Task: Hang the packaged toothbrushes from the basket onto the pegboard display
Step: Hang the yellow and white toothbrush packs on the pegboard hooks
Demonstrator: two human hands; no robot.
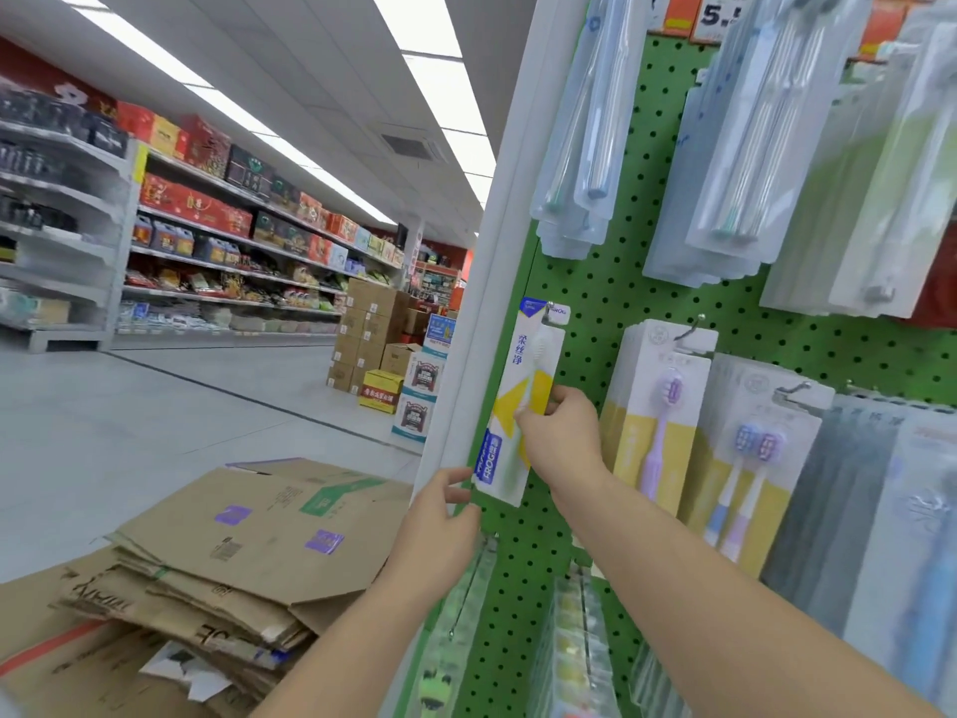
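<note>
At frame centre, a white-and-yellow toothbrush pack (pixel 518 406) hangs by its top on a hook (pixel 549 309) of the green pegboard (pixel 611 303). The right hand (pixel 562 432) pinches the pack's mid right edge. The left hand (pixel 440 515) has its fingers (pixel 458 476) curled, holding the pack's bottom left corner. Flattened cartons (pixel 233 551) lie lower left.

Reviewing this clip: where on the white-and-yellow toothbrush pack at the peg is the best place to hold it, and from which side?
Probably mid-pack, from the right edge, where the right hand already pinches the toothbrush pack. It is a long, flat card hanging tilted from the peg hook, so its thin edges suit a pinch. The left hand can steady the bottom corner from the left.
</note>
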